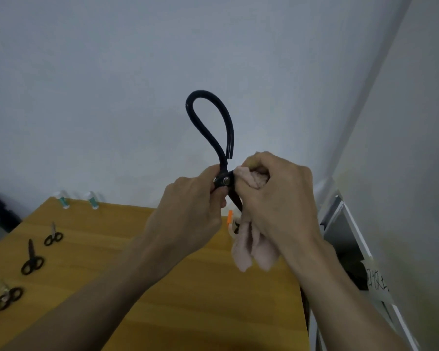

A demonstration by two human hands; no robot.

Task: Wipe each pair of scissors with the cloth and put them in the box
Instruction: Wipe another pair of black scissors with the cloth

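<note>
Here, black scissors [213, 138] are being held up in front of the wall [112, 72], well above the table [188, 300], with the looped handles pointing upward and the blades pointing down. The left hand [193, 203] is being kept pinched around the pivot, thumb and curled fingers steadying the tool, probably so the blades are being left free for wiping. The right hand [271, 198] is being kept closed in a fist around the pink cloth [251, 247], which is being bunched against the blades just below the pivot; its loose end is hanging down toward the tabletop. Much of the blades is being hidden by the cloth and fist. Three smaller scissors [32, 259] are lying apart along the table's left side, apparently waiting. A white and orange object is being partly hidden behind the hands; whether it is the box cannot be told. Open tabletop is being left below the hands, while the right edge, close under the right wrist, is limiting room there.
</note>
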